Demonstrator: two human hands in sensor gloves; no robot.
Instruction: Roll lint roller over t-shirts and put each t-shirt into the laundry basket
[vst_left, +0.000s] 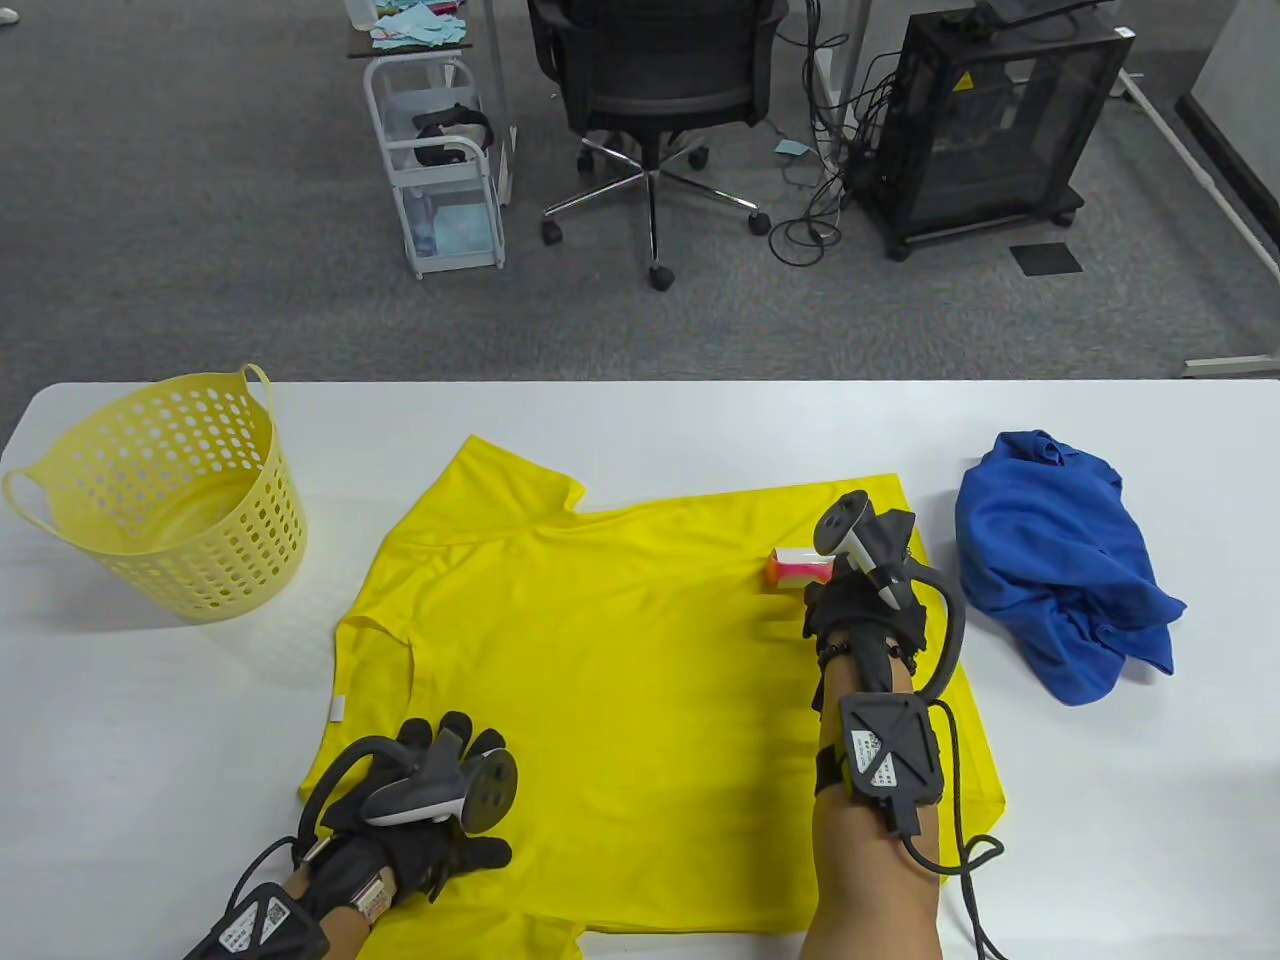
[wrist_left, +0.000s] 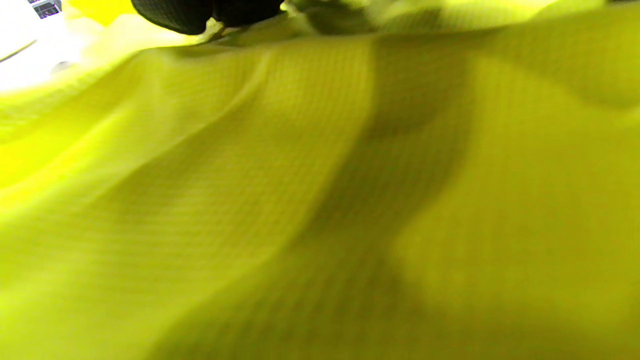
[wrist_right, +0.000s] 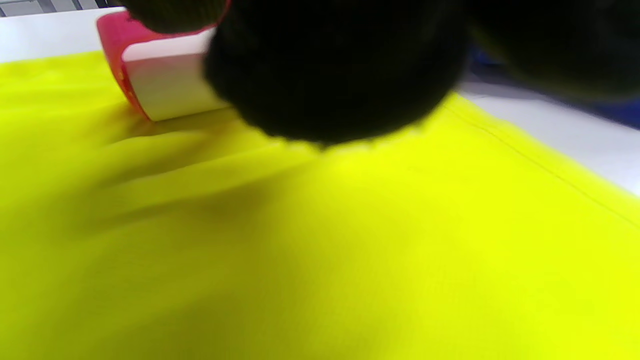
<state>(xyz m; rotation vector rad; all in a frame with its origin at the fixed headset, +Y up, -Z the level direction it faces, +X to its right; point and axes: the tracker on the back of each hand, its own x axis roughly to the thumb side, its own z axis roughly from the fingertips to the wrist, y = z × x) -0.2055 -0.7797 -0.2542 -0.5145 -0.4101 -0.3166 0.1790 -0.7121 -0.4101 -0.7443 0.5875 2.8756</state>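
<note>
My right hand (vst_left: 860, 600) grips the lint roller (vst_left: 798, 567) on the yellow t-shirt (vst_left: 620, 680), toward three o'clock of the table (vst_left: 640, 420). My left hand (vst_left: 430, 800) lies flat, fingers spread, pressing the seven o'clock hem. If that hand slips, I expect the fabric to bunch under the roller.

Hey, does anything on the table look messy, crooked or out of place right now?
Only the blue t-shirt: it lies crumpled in a heap at the table's right, while the yellow t-shirt is spread flat. The laundry basket stands upright.
</note>
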